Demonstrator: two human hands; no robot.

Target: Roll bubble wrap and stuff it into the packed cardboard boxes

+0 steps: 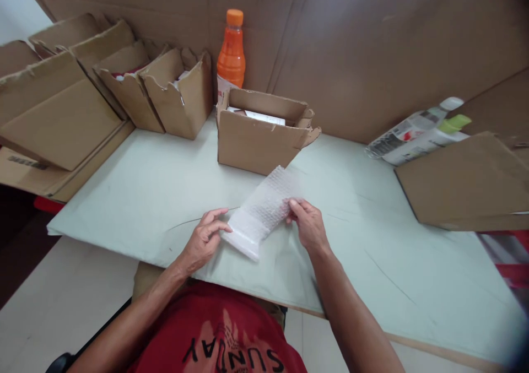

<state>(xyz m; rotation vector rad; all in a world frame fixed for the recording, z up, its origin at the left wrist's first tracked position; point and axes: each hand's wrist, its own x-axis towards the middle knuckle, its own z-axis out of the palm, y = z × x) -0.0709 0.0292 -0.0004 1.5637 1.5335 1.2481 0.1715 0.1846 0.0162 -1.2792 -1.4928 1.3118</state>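
Note:
A strip of clear bubble wrap (264, 207) lies on the pale green table top (144, 196), wrapped around something I cannot make out. My left hand (204, 239) pinches its near end with fingertips. Its right edge is held by my right hand (308, 224). An open cardboard box (258, 136) stands just behind the wrap, with white paper inside.
An orange bottle (231, 50) stands behind the box against a cardboard wall. Several open small cartons (177, 92) and flat cardboard sheets (53, 114) fill the left. At right, two white bottles (417, 130) lie behind a tilted cardboard piece (467, 180).

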